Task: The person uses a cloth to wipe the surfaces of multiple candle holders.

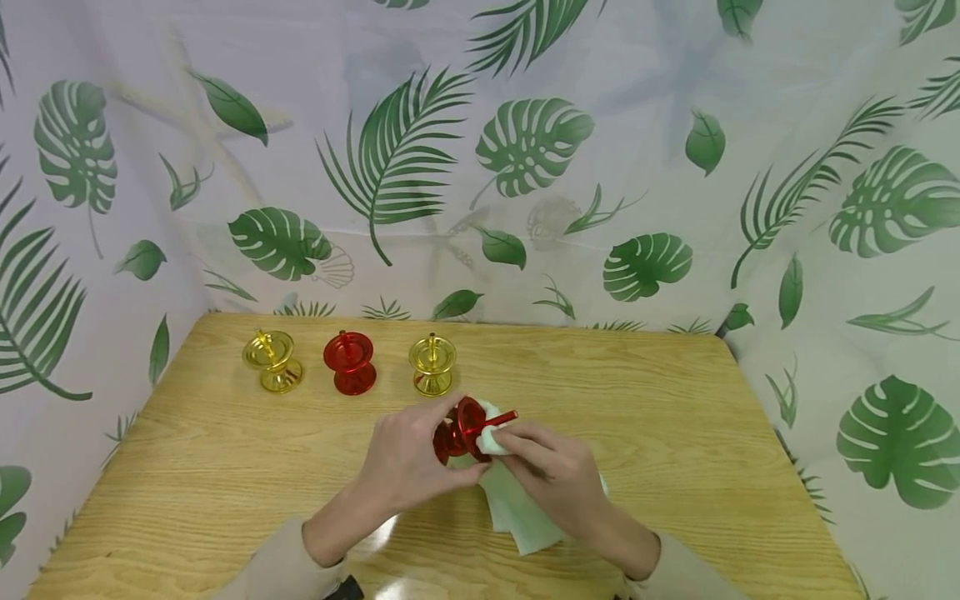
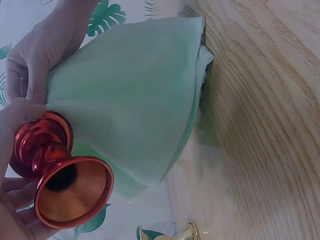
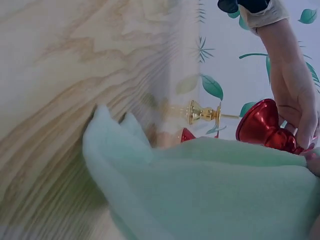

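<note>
My left hand [image 1: 401,458] grips a shiny red candle holder [image 1: 448,437] around its body, tilted so that its thin central stem points right. A pale green cloth [image 1: 517,504] is pinched in my right hand [image 1: 555,475], bunched around the stem just beside the dish. The rest of the cloth hangs down over the table. In the left wrist view the hollow flared base of the candle holder [image 2: 75,192] faces the camera. The right wrist view shows the cloth [image 3: 200,190] spread in front, hiding part of the candle holder [image 3: 259,125].
Along the table's back left stand a gold candle holder [image 1: 281,379], a red one [image 1: 355,379] and another gold one [image 1: 432,383], in a row. The wooden table [image 1: 637,392] meets a leaf-patterned cloth backdrop [image 1: 645,183] at the back and sides.
</note>
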Available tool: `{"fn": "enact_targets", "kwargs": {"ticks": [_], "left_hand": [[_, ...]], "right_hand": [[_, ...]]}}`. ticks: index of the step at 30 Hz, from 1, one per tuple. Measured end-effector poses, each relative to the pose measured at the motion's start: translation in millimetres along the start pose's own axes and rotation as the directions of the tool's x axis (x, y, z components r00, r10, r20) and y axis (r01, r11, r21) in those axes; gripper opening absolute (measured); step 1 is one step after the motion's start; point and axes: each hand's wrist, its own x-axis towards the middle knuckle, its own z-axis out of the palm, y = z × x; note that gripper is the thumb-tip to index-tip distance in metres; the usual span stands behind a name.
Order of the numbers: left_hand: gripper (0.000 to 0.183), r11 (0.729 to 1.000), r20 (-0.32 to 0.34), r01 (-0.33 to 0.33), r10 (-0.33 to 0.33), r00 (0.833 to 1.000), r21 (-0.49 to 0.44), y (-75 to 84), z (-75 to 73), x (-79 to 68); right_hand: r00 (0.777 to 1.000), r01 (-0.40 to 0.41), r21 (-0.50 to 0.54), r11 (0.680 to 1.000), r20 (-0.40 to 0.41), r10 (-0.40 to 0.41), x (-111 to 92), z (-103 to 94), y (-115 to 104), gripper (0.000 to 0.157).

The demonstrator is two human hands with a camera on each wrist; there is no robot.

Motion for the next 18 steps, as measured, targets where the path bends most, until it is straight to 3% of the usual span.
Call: {"fn": "enact_targets", "kwargs": {"ticks": [9, 18], "left_hand": [[0.054, 1.000, 0.014, 0.015, -0.015, 1.000, 0.008, -0.6, 0.0, -0.5], [0.055, 1.000, -0.009, 0.009, -0.009, 1.000, 0.005, -0.4, 3.3, -1.2]], "right_hand": [[0.982, 0.064, -0.009, 0.998, -0.180, -0.064, 3, -10.7, 9, 0.029], [0.977, 0.029, -0.029, 0.999, -0.212, -0.035, 6, -14.3, 12, 0.033]]}}
